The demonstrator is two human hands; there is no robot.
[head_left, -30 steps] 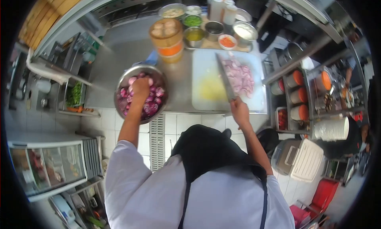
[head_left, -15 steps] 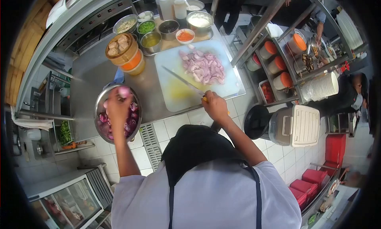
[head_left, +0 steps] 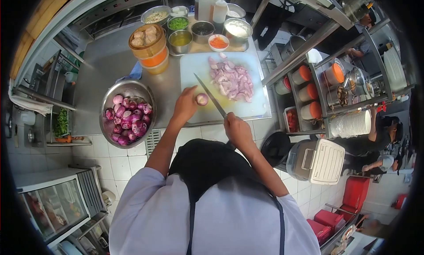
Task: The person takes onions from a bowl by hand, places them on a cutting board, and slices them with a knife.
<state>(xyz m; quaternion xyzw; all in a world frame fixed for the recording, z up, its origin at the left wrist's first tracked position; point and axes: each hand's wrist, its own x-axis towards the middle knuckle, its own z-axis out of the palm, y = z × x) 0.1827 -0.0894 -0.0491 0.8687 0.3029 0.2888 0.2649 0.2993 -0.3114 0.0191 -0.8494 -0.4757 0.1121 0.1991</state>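
Observation:
My left hand (head_left: 185,105) is at the lower left of the white cutting board (head_left: 189,66), with its fingers closed against a peeled purple onion (head_left: 202,99). In my right hand (head_left: 238,130) is the handle of a knife (head_left: 211,95), its blade slanting up and left over the board, just right of the onion. A heap of sliced onion (head_left: 232,79) covers the board's right part. Left of my left hand stands a metal bowl (head_left: 106,127) full of purple onions (head_left: 128,120).
A bamboo steamer (head_left: 150,43) sits on stacked containers behind the metal bowl. Several bowls, such as one of grated carrot (head_left: 218,43), and squeeze bottles (head_left: 219,12) line the table's back. A shelf with lidded tubs (head_left: 308,92) and a bin (head_left: 304,162) stand right. Other people work farther right.
My left hand has moved right from the metal bowl to the board, bringing an onion. My right hand still grips the knife. The camera view has shifted slightly.

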